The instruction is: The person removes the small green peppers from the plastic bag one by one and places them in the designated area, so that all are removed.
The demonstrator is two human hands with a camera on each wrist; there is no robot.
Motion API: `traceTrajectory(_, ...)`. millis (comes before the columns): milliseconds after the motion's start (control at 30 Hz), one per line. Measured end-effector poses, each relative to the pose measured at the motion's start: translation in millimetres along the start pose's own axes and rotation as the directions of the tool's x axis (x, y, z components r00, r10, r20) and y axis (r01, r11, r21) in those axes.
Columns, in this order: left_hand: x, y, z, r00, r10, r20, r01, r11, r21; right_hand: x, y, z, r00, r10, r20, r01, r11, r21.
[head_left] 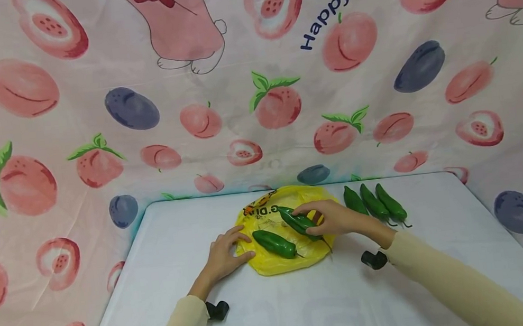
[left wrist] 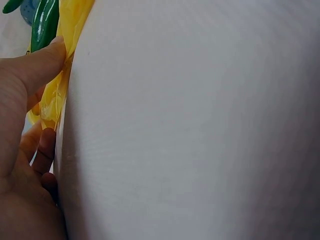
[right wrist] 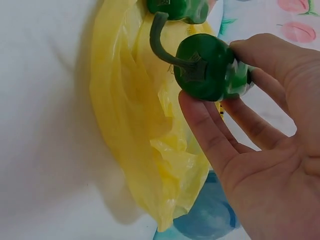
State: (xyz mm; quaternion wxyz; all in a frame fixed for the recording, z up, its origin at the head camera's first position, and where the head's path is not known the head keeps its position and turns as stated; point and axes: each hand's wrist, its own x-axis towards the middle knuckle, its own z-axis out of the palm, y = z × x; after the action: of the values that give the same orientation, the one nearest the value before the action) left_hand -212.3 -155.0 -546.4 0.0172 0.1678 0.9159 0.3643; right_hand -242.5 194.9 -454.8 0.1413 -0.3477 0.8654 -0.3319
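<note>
A crumpled yellow plastic bag point(head_left: 272, 266) lies spread on the white table, with dark printing near its back edge. Over its right side, my right hand point(head_left: 330, 217) pinches a long green pepper point(head_left: 296, 221) between thumb and fingers; the curved stem point(right wrist: 159, 40) faces the right wrist camera. A second green pepper point(head_left: 273, 243) lies on the bag, left of the held one. At the bag's left edge rests my left hand point(head_left: 223, 253), thumb and fingers spread and touching the plastic. The left wrist view shows its thumb point(left wrist: 50, 57) against the yellow bag.
To the right of the bag, three more green peppers point(head_left: 375, 203) lie side by side near the table's back edge. Behind the white table point(head_left: 305, 307) hangs a pink cloth point(head_left: 234, 81) printed with peaches and plums. Each wrist carries a small black camera point(head_left: 217, 311).
</note>
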Motion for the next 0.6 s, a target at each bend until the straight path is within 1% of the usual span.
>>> traceTrajectory(300,0.5,0.0,-0.4,1.000,-0.007,0.008,0.006,1.000,0.007,-12.8,-6,-2,1.000,0.020,-0.009,-0.020,1.000,0.021)
traceTrajectory(600,0.9,-1.0,0.1,1.000,-0.009,0.011,0.009,1.000,0.005,-26.1,-7,-3,0.999,0.001,-0.041,0.000,1.000,0.029)
